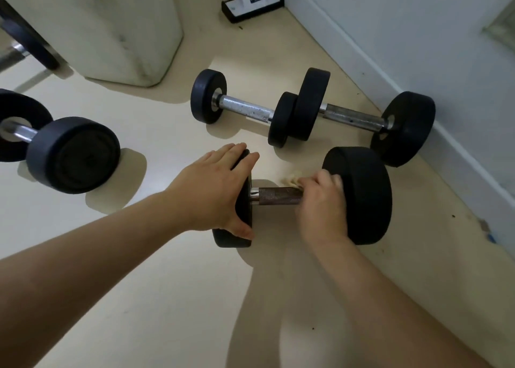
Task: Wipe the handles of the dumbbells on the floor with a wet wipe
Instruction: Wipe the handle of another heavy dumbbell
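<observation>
A black dumbbell (359, 195) lies on the floor in front of me, its dark rusty handle (278, 196) between two weights. My left hand (211, 192) rests flat on the outer face of its left weight, fingers over the rim. My right hand (320, 197) is closed around the right end of the handle with a crumpled yellowish wet wipe (292, 178) sticking out above the fingers. Behind it lie a small dumbbell (245, 107) and a larger one (356, 116), both with silver handles. Another dumbbell (72, 156) lies at the left.
A white wall with a baseboard (418, 89) runs along the right, touching the far dumbbell. A cream bin (119, 30) stands at the back left. A white stand base (252, 2) sits at the top. Dark equipment (25, 41) is at the far left.
</observation>
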A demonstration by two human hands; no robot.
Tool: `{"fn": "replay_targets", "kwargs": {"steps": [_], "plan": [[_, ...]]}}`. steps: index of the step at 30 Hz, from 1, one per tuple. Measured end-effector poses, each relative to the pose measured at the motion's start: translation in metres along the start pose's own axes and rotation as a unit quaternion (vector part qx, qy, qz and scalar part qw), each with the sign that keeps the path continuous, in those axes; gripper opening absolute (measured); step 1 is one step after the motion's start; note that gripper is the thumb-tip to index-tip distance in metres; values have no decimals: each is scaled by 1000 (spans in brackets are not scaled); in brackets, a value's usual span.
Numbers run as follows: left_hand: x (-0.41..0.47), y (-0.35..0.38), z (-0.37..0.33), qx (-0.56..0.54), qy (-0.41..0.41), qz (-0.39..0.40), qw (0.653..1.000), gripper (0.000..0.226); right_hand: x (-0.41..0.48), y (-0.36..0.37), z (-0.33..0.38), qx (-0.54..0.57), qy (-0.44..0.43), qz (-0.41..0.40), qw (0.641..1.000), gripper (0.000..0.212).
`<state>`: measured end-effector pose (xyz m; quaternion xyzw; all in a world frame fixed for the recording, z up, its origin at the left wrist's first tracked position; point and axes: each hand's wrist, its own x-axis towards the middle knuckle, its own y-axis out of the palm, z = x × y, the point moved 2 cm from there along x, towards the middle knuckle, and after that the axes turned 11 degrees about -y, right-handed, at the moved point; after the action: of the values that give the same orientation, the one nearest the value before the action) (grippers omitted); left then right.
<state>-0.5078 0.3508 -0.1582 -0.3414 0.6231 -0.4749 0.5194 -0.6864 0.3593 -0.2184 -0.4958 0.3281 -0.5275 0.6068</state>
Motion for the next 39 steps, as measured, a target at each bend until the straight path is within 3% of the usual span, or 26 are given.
{"fn": "replay_targets", "kwargs": {"steps": [1, 3, 7, 9, 12, 13, 15, 17, 21, 26, 28, 30, 35, 39], "plan": [[2, -3, 0, -4, 0, 9, 1000, 132, 2, -2, -3, 1, 39, -3, 999, 22], [7, -6, 2, -13, -3, 23, 1000, 132, 7, -3, 21, 6, 30, -16, 999, 16], [14, -11, 4, -26, -5, 38, 999, 132, 9, 6, 52, 36, -150, -24, 988, 11], [17, -13, 6, -31, -11, 64, 997, 133, 15, 2, 22, -18, -89, 35, 995, 19], [22, -17, 7, -28, -8, 75, 997, 133, 12, -1, 1, -27, 43, 23, 998, 27], [23, -17, 6, -24, -5, 78, 997, 132, 12, -4, 15, -8, 29, 26, 999, 26], [25, -18, 6, -11, 4, 68, 998, 130, 12, 0, 46, 33, -84, 16, 996, 24], [25, -18, 7, -3, 12, 62, 998, 130, 13, -1, 48, -4, -171, 26, 985, 26], [25, -18, 7, -1, 13, 63, 998, 130, 16, -17, 1, -87, -81, 102, 988, 29], [23, -18, 5, -6, 4, 43, 999, 129, 41, -20, 33, -23, -249, 265, 931, 26], [15, -16, 4, -20, -12, 19, 1000, 128, 61, -22, 35, 23, -253, 358, 898, 34], [5, -14, 2, -46, -40, -5, 998, 124, 76, -27, 28, 65, -239, 394, 885, 36], [-17, -9, -7, -74, -105, -26, 991, 122, 78, -16, 12, 59, -244, 313, 916, 21], [-20, -7, -13, -59, -130, -14, 990, 121, 75, -10, 13, 75, -284, 271, 917, 4]]}}
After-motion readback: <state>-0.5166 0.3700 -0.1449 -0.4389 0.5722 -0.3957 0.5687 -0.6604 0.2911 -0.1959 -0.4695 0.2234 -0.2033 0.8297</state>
